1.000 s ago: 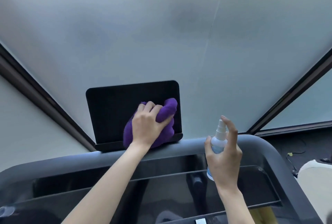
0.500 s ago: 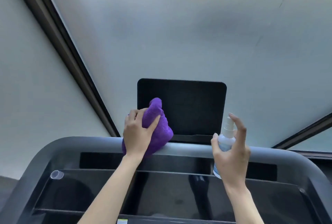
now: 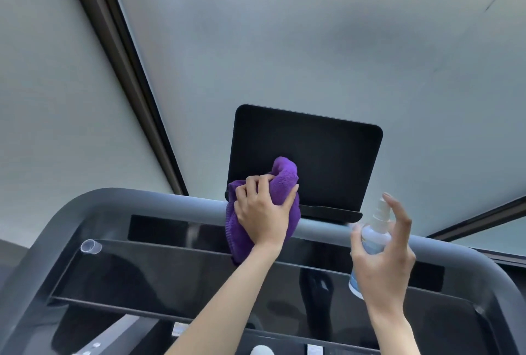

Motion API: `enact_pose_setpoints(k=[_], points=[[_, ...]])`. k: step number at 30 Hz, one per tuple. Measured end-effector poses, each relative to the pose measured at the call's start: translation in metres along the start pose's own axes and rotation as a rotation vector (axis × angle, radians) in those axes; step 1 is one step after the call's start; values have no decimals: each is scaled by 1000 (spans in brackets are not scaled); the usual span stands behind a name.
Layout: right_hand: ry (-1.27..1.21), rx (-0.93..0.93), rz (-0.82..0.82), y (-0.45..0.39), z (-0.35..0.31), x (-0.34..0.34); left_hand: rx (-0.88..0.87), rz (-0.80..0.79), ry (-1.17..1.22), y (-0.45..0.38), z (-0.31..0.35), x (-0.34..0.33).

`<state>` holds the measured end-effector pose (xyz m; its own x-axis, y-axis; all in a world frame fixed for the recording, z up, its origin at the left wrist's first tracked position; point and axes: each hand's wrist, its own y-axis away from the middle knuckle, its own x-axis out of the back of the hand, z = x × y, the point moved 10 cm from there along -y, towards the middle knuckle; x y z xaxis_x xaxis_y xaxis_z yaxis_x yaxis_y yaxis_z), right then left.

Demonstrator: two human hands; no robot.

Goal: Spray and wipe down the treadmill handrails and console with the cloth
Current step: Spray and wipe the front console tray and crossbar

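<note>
Both arms raised: left hand (image 3: 263, 212) grips cloth (image 3: 280, 177), right hand (image 3: 382, 258) bottle (image 3: 373, 236).

purple cloth (image 3: 280, 175), black screen (image 3: 321, 161), grey handrail (image 3: 176, 201)

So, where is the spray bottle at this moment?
In the head view the spray bottle is at the lower right, held upright in the right hand, just right of the black screen and in front of the grey handrail.
</note>
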<state>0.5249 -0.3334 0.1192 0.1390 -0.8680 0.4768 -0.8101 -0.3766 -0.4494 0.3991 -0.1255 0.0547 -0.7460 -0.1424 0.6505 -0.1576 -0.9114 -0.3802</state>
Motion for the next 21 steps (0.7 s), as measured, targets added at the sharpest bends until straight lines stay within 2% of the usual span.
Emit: enact_pose_setpoints(k=[6,16,21], points=[[19,-33,4,-3,19,19,5,26,6,19,23,-18],[49,-102,30,-7,59,49,-130,-56,-25,66,97,-65],[36,-124,34,-12,77,63,-199,-47,-28,74,116,-76]])
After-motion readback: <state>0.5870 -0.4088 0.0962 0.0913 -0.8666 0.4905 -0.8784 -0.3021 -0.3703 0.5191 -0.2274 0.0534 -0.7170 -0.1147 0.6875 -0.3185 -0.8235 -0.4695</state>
